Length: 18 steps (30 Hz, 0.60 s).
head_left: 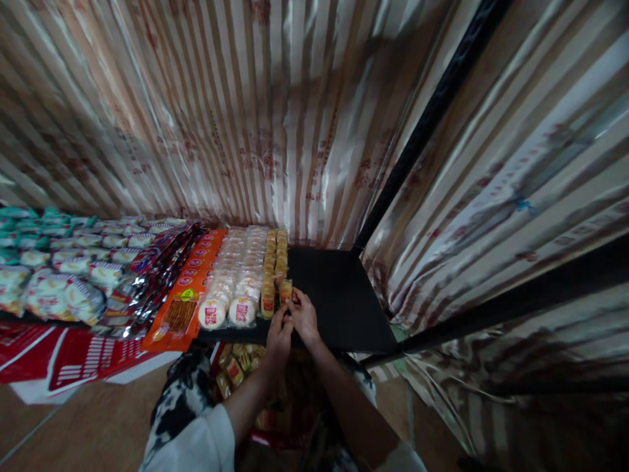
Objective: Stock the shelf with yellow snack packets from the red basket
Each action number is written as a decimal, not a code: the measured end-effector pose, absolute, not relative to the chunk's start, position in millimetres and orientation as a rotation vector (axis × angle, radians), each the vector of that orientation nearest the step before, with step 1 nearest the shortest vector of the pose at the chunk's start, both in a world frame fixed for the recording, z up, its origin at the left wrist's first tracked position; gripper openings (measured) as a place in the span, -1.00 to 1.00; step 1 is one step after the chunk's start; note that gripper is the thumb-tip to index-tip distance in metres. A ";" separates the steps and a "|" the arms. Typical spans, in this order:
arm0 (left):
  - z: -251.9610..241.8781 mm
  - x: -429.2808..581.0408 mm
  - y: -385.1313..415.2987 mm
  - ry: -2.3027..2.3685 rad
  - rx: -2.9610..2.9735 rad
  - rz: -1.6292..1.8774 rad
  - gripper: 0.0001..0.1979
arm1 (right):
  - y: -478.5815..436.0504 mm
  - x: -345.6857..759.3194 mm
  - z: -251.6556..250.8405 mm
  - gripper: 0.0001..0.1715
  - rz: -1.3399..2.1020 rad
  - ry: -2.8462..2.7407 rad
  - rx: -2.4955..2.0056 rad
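On the black shelf (339,298), my right hand (304,318) and my left hand (279,334) meet at the front of a double row of small yellow snack packets (269,275). A single snack packet (285,290) with an orange label sits at the fingertips of both hands, which are closed in a pinch around its near end. Immediately left of the yellow rows lie rows of round white crackers (242,311) in clear wrappers. Below the shelf, between my legs, a red-edged container holds many loose yellow packets (238,367), partly hidden by my forearms.
Further left along the shelf are an orange snack bag (179,308), dark shiny packets (147,282) and white-and-green packets (49,255). A black metal post (393,190) rises at the right rear corner. Striped plastic sheeting (275,131) hangs behind. Red packaging (88,357) lies beneath the shelf.
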<state>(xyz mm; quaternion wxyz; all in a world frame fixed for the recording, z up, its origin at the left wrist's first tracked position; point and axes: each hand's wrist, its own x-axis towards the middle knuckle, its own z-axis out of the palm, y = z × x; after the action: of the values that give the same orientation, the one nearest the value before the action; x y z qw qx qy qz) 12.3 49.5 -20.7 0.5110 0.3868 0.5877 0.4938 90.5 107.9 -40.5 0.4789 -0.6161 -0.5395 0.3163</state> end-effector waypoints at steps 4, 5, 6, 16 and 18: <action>-26.0 14.8 58.1 1.394 0.881 1.185 -0.53 | 114.6 88.1 -47.9 -0.57 0.780 -1.323 -1.528; -26.0 15.2 59.1 1.390 0.867 1.181 -0.52 | 116.0 87.8 -49.2 -0.56 0.782 -1.326 -1.522; -25.5 15.4 59.9 1.383 0.854 1.177 -0.51 | 117.2 87.6 -50.3 -0.55 0.784 -1.329 -1.510; -20.2 13.7 63.8 1.353 0.875 1.183 -0.51 | 117.9 86.5 -56.9 -0.49 0.853 -1.272 -1.349; -21.4 15.5 64.6 1.346 0.870 1.192 -0.49 | 119.3 85.9 -57.5 -0.54 0.845 -1.273 -1.332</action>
<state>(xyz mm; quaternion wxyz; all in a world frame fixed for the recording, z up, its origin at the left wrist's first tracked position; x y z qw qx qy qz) 15.5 64.6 -21.4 0.5415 0.3660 0.5667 0.5017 85.9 119.3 -57.5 0.5289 -0.5576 -0.5329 0.3539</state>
